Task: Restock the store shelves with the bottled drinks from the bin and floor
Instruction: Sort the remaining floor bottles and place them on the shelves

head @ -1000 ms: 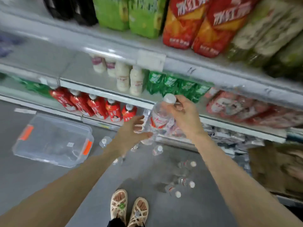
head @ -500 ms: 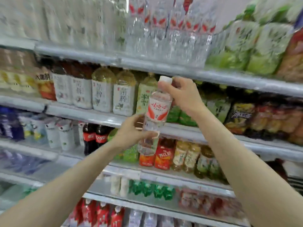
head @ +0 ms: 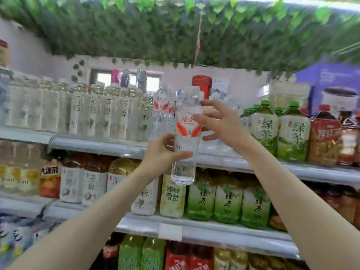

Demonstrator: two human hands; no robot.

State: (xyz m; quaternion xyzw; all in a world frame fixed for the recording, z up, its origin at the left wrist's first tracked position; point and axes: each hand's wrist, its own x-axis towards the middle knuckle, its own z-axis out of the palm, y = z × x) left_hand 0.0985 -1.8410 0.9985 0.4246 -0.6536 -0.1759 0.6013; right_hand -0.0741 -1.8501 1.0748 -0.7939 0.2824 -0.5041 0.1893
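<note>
A: Where is the water bottle (head: 186, 137) sitting now?

B: It is standing upright in front of the top shelf (head: 97, 142), long axis vertical, its base hanging a little below the shelf edge. The left hand (head: 161, 154) is clamping its lower body. The right hand (head: 220, 121) is touching the label with spread fingers, not closing around it.

A: Which hand is nearer the gap?

B: The right one, I think; the gap beside the same clear bottles (head: 161, 110) is lying just behind.

A: What is differing from half a second ago?

B: The bottle is higher by one shelf, and the right hand is leaving the cap.
</note>
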